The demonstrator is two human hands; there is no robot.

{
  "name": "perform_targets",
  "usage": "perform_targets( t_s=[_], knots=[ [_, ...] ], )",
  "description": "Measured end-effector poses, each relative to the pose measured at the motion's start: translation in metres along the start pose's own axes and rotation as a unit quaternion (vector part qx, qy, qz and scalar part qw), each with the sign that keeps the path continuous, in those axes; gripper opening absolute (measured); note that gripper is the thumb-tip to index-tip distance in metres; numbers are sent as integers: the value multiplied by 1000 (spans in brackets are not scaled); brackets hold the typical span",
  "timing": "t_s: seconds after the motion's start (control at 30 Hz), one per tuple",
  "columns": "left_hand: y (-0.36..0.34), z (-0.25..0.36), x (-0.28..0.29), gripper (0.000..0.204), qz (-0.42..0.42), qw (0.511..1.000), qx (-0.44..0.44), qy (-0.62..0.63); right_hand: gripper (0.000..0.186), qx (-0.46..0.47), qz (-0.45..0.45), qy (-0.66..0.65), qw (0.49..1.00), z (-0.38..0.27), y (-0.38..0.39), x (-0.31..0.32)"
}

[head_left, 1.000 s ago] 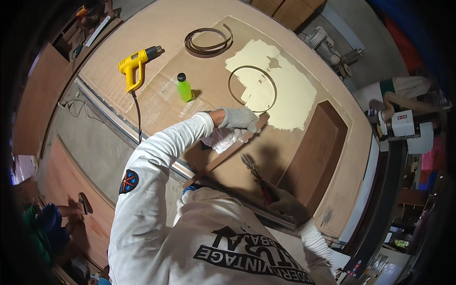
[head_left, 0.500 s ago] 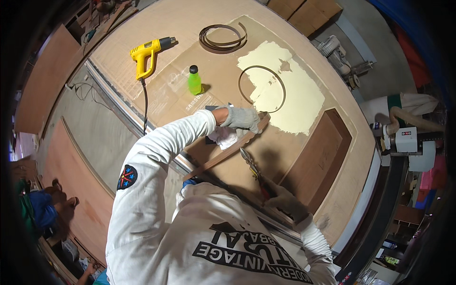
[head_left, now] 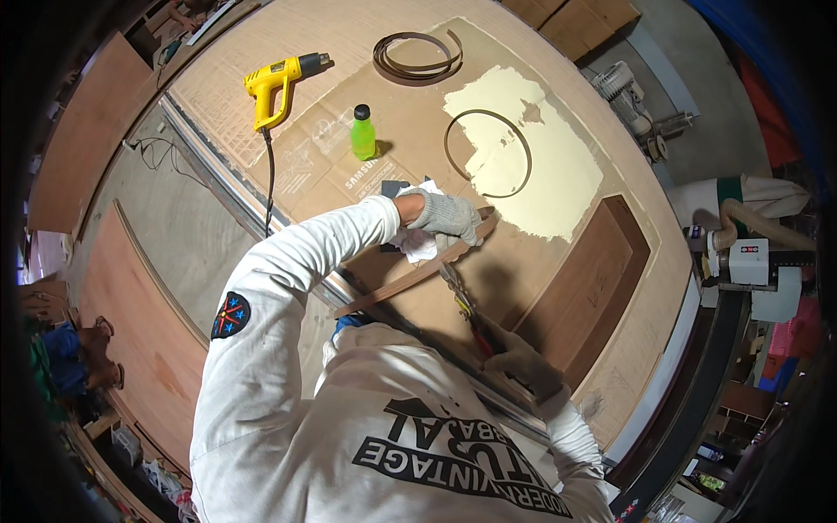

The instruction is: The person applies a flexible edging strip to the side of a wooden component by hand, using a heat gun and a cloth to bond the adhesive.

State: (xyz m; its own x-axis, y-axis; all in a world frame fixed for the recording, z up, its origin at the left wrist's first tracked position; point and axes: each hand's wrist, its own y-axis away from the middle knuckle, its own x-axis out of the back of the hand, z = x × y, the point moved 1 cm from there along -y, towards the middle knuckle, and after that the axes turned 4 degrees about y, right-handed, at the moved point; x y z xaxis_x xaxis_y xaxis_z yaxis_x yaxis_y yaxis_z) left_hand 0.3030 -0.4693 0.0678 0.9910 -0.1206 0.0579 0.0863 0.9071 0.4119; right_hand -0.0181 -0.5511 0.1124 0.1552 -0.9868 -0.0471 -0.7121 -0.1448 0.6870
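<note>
My left hand (head_left: 446, 218), in a grey knit glove, is closed around the upper end of a narrow brown wooden piece (head_left: 397, 290). This piece slants from my body up to the right. My right hand (head_left: 527, 362), also gloved, grips a pair of snips (head_left: 462, 301) with a metal head and red and yellow handles. The snips' head points up toward the wooden piece, apart from it. Under my left wrist lie a crumpled white cloth (head_left: 418, 248) and a dark sheet. To the right rests a brown wooden tray-like frame (head_left: 580, 305).
Cardboard (head_left: 331, 144) covers part of the table. On it stand a green bottle (head_left: 364, 138), a coil of brown edging strip (head_left: 417, 70) and a strip loop (head_left: 529, 157) over a pale patch. A corded yellow heat gun (head_left: 272, 91) lies far left. Machinery (head_left: 750, 261) stands at right.
The view has shifted slightly, so the tabletop things appear a little higher and further right. Both hands keep their grips with hardly any movement.
</note>
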Motion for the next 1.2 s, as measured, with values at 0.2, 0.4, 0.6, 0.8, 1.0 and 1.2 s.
perform_targets(
  t_s=[0.2,0.4,0.6,0.8,1.0,1.2],
  knots=[
    [2,0,0,31,0,1000,2,-9,102,7,-5,5,1000,0,-2,1],
    [3,0,0,32,4,1000,1,-16,107,4,-10,-5,1000,-3,-3,-1],
    [4,0,1,32,8,1000,-1,-29,107,4,-8,7,1000,-12,-2,-1],
    [1,-2,0,33,10,998,-2,-54,104,-1,-2,11,1000,-9,0,1],
    [-8,-17,2,37,16,998,-26,-48,102,-9,1,11,1000,-7,0,1],
    [-4,-13,0,36,17,996,3,-82,101,-6,-3,31,999,-13,1,2]
  ],
)
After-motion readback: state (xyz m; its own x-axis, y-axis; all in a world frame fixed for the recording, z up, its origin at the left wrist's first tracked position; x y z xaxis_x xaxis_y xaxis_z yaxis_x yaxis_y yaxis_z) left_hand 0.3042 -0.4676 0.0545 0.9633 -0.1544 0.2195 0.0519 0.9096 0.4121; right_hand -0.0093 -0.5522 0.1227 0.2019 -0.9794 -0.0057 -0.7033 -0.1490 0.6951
